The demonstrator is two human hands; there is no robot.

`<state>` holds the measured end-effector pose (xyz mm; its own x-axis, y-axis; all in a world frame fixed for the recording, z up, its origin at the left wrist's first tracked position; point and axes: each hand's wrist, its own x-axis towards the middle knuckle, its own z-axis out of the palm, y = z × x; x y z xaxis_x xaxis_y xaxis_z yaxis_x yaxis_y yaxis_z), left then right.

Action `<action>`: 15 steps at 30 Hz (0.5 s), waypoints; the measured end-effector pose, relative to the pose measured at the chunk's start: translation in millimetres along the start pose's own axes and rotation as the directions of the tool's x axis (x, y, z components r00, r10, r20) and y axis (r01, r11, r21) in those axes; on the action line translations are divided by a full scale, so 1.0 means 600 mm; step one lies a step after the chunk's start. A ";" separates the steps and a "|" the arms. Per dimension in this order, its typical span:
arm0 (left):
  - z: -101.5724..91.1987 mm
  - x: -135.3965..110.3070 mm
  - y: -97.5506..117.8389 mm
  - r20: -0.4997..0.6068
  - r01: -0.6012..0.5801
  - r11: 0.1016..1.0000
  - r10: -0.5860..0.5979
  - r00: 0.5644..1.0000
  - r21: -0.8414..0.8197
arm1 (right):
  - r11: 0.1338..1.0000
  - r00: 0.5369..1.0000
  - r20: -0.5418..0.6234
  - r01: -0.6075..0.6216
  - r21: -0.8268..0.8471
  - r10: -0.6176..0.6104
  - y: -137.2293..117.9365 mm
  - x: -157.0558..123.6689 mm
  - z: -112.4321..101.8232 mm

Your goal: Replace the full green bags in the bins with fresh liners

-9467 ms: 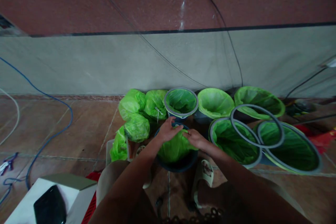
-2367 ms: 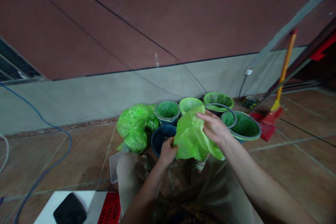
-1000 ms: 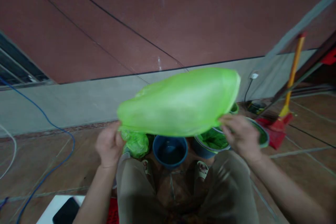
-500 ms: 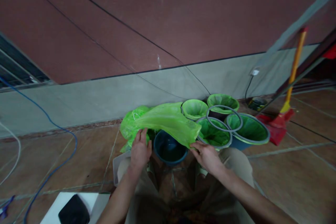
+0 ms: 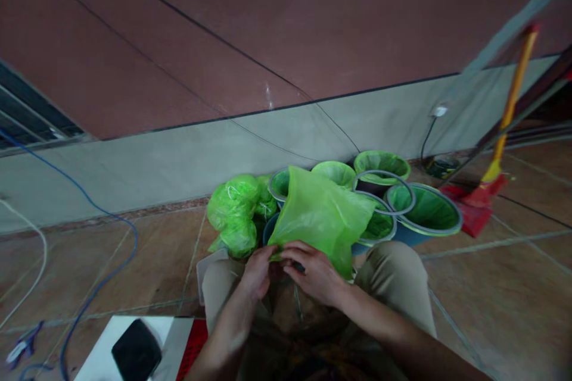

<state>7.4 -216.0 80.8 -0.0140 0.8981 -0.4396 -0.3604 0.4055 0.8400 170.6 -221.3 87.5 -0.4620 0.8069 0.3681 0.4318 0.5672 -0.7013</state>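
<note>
A thin green plastic bag (image 5: 319,214) hangs spread out between my knees and the bins, its near corner at my fingers. My left hand (image 5: 260,271) is closed on that corner. Beside it my right hand (image 5: 315,269) also has its fingertips pinched at the bag's edge, the two hands almost touching. Behind the bag a blue bucket (image 5: 269,228) shows only a sliver of its rim. Green-lined bins stand beyond and to the right: one at the back (image 5: 382,164), one at the right (image 5: 424,209), one partly covered (image 5: 378,227).
Bunched, tied green bags (image 5: 235,208) lie to the left. A loose grey ring (image 5: 383,174) rests over the bins. A red dustpan (image 5: 478,205) with a yellow handle leans at the right. A white box (image 5: 100,348) carries a black object (image 5: 136,350). A blue cable (image 5: 105,280) crosses the floor.
My hands have come together from opposite ends of the bag. The bag has turned and opened out flat, now covering most of the blue bucket and uncovering another bin behind.
</note>
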 end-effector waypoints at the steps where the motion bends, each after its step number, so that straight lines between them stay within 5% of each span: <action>1: -0.006 0.002 0.010 0.029 -0.006 0.998 0.004 1.000 0.067 | 1.000 0.999 -0.049 -0.008 0.013 0.009 0.005 -0.001 -0.013; 5: -0.011 0.007 0.072 0.233 -0.147 0.874 0.039 0.972 0.464 | 0.996 0.989 -0.145 -0.034 -0.087 0.021 0.015 0.022 -0.077; 8: 0.006 0.008 0.130 0.437 -0.354 0.566 -0.012 0.899 0.744 | 0.975 0.991 0.014 0.130 -0.180 -0.130 -0.003 0.066 -0.114; 11: 0.032 0.006 0.177 0.557 -0.542 0.237 0.008 0.831 0.806 | 0.957 0.958 0.213 0.230 -0.174 -0.192 -0.028 0.115 -0.127; 15: 0.046 0.000 0.203 0.539 -0.549 0.073 0.122 0.833 0.832 | 0.986 0.968 0.250 0.065 -0.156 -0.025 -0.035 0.157 -0.132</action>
<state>-10.8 -161.6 191.9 0.4472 0.8896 -0.0926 0.7578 -0.3219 0.5675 179.2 -144.4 185.0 -0.6515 0.7258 0.2210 0.5162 0.6375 -0.5719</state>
